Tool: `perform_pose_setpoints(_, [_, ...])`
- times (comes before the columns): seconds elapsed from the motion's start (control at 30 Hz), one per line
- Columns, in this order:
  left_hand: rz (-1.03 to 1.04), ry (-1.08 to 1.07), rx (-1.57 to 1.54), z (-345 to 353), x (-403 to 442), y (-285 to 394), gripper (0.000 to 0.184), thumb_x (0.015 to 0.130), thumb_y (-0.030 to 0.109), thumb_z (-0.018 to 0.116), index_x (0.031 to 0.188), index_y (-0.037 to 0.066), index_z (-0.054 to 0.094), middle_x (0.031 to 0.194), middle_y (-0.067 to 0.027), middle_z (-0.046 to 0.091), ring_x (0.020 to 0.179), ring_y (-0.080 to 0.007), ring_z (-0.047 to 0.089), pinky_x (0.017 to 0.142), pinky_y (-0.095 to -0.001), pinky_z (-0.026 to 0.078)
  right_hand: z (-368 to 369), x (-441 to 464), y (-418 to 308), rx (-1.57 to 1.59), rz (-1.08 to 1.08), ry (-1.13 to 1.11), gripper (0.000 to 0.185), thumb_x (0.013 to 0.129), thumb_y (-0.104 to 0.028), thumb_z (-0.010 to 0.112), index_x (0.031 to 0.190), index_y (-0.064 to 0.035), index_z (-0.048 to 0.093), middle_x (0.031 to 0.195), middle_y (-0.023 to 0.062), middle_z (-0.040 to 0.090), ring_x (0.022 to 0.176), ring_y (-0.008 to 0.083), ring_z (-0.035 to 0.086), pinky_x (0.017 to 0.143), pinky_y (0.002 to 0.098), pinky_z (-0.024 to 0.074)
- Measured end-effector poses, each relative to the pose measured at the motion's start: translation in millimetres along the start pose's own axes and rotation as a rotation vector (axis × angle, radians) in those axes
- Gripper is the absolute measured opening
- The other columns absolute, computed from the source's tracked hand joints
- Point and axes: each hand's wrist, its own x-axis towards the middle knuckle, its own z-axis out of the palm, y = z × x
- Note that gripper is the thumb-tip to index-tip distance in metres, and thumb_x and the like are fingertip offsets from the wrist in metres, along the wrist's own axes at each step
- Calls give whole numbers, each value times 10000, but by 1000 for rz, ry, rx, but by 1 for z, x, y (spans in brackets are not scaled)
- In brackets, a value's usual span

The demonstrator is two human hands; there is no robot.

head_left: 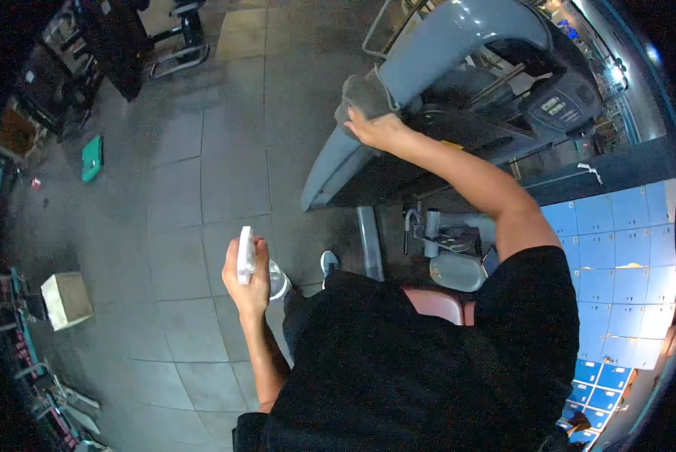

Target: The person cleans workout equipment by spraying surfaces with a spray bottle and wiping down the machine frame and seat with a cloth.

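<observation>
My left hand (241,286) is wrapped around the neck of a spray bottle (246,255) with a white trigger head. Part of its clear body shows behind my fingers; the rest is hidden. My right hand (377,131) presses a grey cloth (368,93) against the curved grey frame (455,45) of an exercise machine. The cloth drapes over the edge of that frame, and my fingers lie on its near side. The machine's console (560,105) sits to the right, beyond my right forearm.
Blue lockers (598,252) line the right side. Behind my right arm is another machine with a grey seat (457,271). A green object (91,159) and a pale box (67,300) are on the tiled floor (174,264) at left. Weight equipment (119,45) stands at the upper left.
</observation>
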Motion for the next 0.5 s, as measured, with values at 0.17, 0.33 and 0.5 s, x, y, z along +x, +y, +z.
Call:
perform_pose_setpoints(0.17, [-51,9,-6,-19,6,-3,205,964,210,739,933,15,686,772,-51,652,713,-123,585,660,-297,477,-90,-75,139,-111,352,331,439,982,-344,595,1237,10,645,1181,192,671,1094,372,625,947,453,509])
perform_pose_setpoints(0.33, [-46,-27,77,-21,20,2,206,980,219,717,966,16,687,778,-37,652,731,-110,585,664,-296,482,-182,-167,288,90,1111,301,568,948,-541,586,1028,-9,769,995,225,750,1000,415,696,947,480,530])
perform_pose_setpoints(0.5, [-40,-70,55,-1,39,20,216,967,218,742,984,10,691,799,-25,653,739,-100,583,665,-286,483,-189,-131,232,108,1252,571,524,983,-446,572,1133,23,750,1155,238,727,1128,411,660,1038,509,474])
